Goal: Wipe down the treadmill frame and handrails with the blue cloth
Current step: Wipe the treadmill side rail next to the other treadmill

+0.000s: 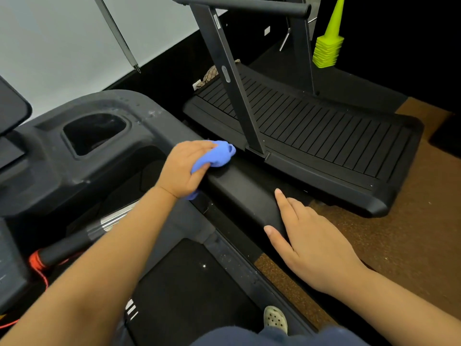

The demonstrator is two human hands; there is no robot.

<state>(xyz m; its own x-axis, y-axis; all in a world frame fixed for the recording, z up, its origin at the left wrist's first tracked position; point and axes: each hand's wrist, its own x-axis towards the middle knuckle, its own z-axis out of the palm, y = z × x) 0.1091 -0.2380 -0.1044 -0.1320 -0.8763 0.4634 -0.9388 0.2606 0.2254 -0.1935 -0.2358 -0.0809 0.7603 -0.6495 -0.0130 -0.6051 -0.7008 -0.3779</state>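
My left hand (183, 168) grips a bunched blue cloth (216, 156) and presses it on the far end of the treadmill's black right handrail (245, 193), where the rail meets the console. My right hand (309, 242) rests flat on the near end of the same handrail, fingers spread, nothing held. The dark grey console (99, 151) with a cup holder recess (96, 132) lies to the left of the cloth. Below me runs the black belt (189, 290) with its side frame rail (234, 260).
A second, curved slatted treadmill (311, 131) stands close on the right, its upright post (232, 78) just past the cloth. A stack of lime-green cones (328, 46) is behind it. A red cord (37, 265) hangs at the left. My shoe (275, 319) stands near the brown floor (399, 245).
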